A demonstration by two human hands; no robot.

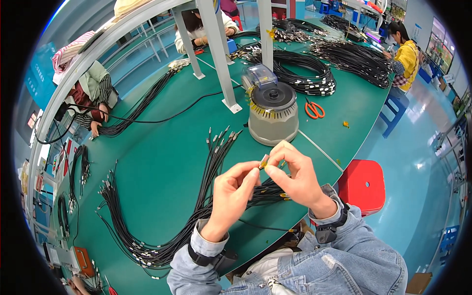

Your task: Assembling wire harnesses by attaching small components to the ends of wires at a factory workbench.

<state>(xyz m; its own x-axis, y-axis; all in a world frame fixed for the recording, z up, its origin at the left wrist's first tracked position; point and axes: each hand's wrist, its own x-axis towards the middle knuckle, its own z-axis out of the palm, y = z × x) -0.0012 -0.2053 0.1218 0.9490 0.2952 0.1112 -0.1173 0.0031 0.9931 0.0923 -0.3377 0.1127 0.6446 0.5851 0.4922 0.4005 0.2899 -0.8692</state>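
Above the near edge of the table, both hands meet at the end of a black cable with a small metal connector (264, 160) and yellow tape on it. My left hand (234, 191) pinches the cable just behind the connector. Thumb and forefinger of my right hand (298, 176) are closed on the taped end from the other side. Beneath my hands lies a bundle of black cables (189, 227), curving left with loose connector ends. Some ends near my right hand carry yellow tape. Beyond the hands stands a round grey tape dispenser (273, 118) with yellow strips around its rim.
Orange-handled scissors (314, 110) lie right of the dispenser. A metal frame post (219, 59) stands on the green table (162, 147). Coiled cables (305, 73) fill the far side. A red stool (363, 186) is at the right. Other people work around the table.
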